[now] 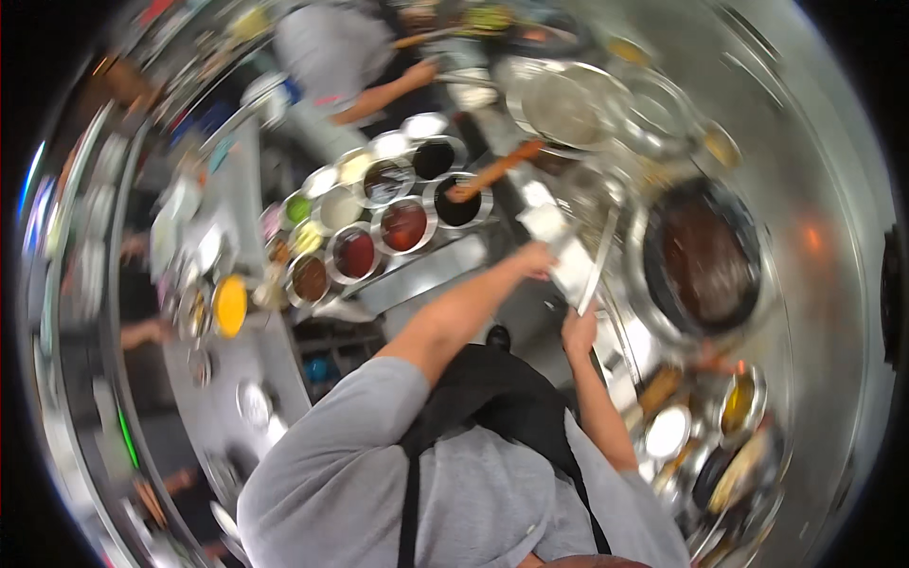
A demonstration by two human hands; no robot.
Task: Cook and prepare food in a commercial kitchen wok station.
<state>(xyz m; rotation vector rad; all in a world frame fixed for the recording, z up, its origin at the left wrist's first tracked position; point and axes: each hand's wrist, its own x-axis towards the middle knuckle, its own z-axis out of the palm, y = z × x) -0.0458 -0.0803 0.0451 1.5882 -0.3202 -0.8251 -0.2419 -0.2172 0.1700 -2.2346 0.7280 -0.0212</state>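
Observation:
My right hand is closed around the lower end of a long metal handle. The handle slants up toward a wok area, where its far end is too blurred to name. My left hand is beside a folded white cloth on the stove's front edge. Motion smears its fingers, so whether it grips anything cannot be made out. Right of the handle, a large dark wok holds a glossy brown-red sauce or liquid.
Several round metal tubs of sauces, such as a red one, stand to the left. A wooden-handled tool lies across a dark tub. Steel strainers sit at the back. A co-worker works at far left. Bowls and an oil pot crowd the near right.

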